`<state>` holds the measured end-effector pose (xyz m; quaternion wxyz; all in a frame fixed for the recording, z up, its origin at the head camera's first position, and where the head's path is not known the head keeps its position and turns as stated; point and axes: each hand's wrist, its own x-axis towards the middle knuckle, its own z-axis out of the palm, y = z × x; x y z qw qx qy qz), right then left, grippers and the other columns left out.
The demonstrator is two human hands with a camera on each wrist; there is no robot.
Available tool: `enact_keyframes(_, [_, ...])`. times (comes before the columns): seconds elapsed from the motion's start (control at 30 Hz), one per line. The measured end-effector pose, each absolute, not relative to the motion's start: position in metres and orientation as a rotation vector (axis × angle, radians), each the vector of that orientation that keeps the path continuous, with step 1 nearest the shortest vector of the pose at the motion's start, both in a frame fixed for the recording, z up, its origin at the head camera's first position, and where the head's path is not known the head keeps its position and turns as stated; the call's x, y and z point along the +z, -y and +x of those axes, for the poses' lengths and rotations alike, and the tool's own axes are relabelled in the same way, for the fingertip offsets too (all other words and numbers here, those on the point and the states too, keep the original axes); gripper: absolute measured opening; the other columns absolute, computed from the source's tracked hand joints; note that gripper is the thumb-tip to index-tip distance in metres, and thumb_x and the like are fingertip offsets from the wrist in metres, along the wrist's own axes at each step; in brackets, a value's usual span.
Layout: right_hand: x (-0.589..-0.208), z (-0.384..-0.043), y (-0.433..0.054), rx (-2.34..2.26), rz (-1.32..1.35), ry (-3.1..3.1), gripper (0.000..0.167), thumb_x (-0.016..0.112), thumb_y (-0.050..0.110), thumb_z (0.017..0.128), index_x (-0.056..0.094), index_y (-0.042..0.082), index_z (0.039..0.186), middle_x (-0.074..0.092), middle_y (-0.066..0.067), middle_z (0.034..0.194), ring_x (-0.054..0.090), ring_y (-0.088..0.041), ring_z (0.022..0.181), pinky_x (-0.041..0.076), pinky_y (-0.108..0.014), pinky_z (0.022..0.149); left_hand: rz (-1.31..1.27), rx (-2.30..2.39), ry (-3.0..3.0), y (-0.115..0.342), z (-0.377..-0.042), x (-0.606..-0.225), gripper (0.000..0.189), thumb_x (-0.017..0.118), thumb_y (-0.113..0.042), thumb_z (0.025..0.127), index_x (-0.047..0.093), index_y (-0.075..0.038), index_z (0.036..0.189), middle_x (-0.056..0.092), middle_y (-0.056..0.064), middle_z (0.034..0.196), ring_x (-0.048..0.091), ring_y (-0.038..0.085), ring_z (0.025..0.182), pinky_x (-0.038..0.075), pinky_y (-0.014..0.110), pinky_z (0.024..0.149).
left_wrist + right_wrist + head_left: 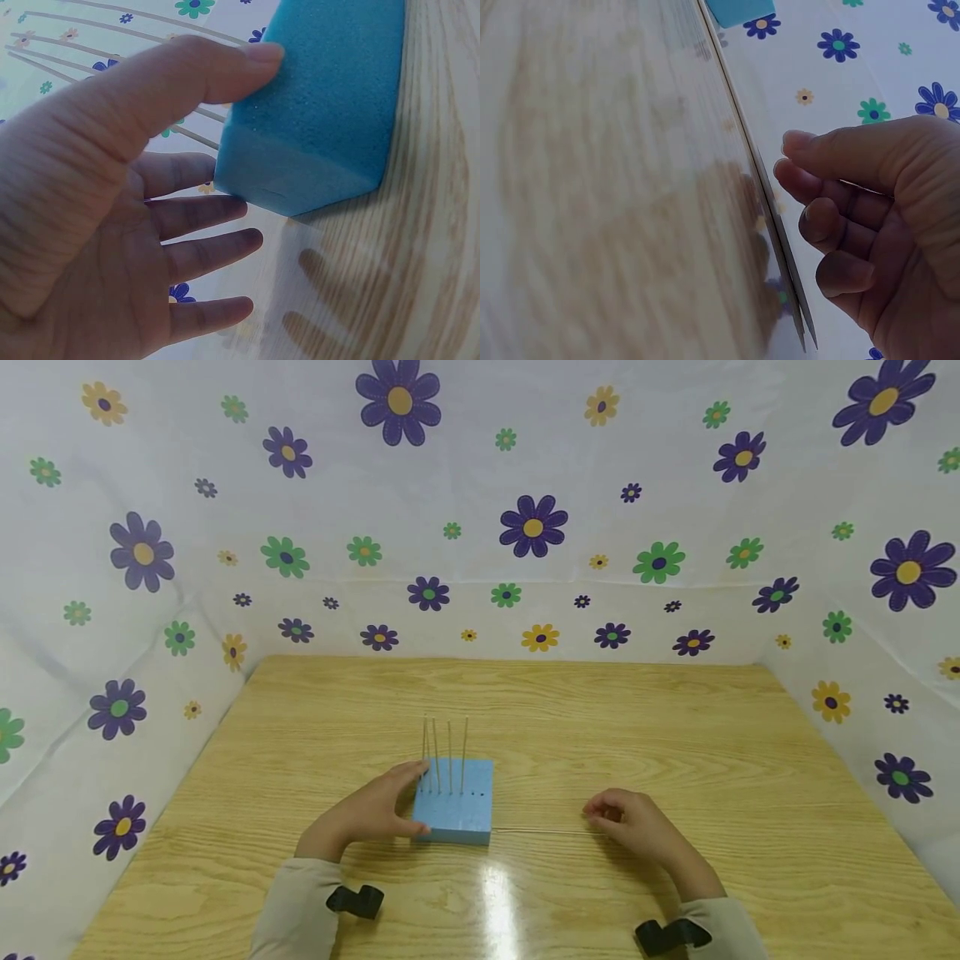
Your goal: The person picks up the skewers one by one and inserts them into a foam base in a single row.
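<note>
A blue foam block (pixel 453 814) sits on the table, with several thin wooden skewers (pixel 450 752) standing in a row of holes in its top. Holes toward its right side hold no skewer. My left hand (pixel 371 806) holds the block at its left side; in the left wrist view the thumb (pixel 247 67) presses one face and the other fingers stretch out past the corner. Two loose skewers (pixel 742 127) lie on the table right of the block, pointed ends toward me in the right wrist view. My right hand (pixel 637 827) hovers beside these ends, fingers loosely bent, holding nothing.
The wooden table (pixel 600 718) is enclosed at the back and sides by a white cloth (pixel 465 468) printed with flowers. Black straps (pixel 356 902) circle both sleeves.
</note>
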<state>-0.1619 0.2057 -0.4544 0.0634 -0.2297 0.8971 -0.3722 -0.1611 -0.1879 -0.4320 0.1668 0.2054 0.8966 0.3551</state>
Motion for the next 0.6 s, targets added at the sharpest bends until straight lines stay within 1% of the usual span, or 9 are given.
enact_keyframes(0.17, [-0.4567,-0.1625,-0.2078,-1.069,-0.763,-2.723,0.005,0.069,0.01,0.086,0.069,0.012,0.09,0.061,0.008,0.085,0.05,-0.002,0.071,0.046,-0.023,0.062,0.591,1.007,-2.556,0.1878,-0.1606,-0.4324,0.092,0.077,-0.031,0.079,0.024,-0.004,0.15,0.023,0.019,0.153,0.023,0.038,0.139,0.029,0.055,0.107])
enact_keyframes(0.27, [-0.4571,-0.1633,-0.2088,-1.043,-0.791,-2.716,0.003,0.07,0.013,0.085,0.068,0.013,0.087,0.06,0.009,0.084,0.049,-0.002,0.073,0.046,-0.024,0.063,0.596,1.005,-2.554,0.1877,-0.1605,-0.4327,0.092,0.077,-0.032,0.079,0.024,-0.004,0.15,0.023,0.018,0.153,0.023,0.038,0.139,0.029,0.055,0.107])
enact_keyframes(0.43, [-0.4566,-0.1643,-0.2089,-1.018,-0.792,-2.693,0.004,0.07,0.016,0.085,0.067,0.014,0.085,0.058,0.01,0.083,0.049,-0.002,0.075,0.046,-0.024,0.066,0.605,1.006,-2.555,0.1881,-0.1606,-0.4337,0.092,0.077,-0.032,0.08,0.024,-0.004,0.15,0.023,0.018,0.153,0.022,0.038,0.139,0.029,0.055,0.107])
enact_keyframes(0.6, [-0.4558,-0.1646,-0.2076,-0.99,-0.788,-2.692,0.006,0.07,0.015,0.086,0.065,0.016,0.082,0.055,0.01,0.081,0.049,-0.002,0.074,0.045,-0.024,0.064,0.606,1.01,-2.557,0.1882,-0.1611,-0.4345,0.093,0.077,-0.032,0.08,0.024,-0.004,0.15,0.023,0.018,0.153,0.023,0.038,0.139,0.029,0.055,0.107])
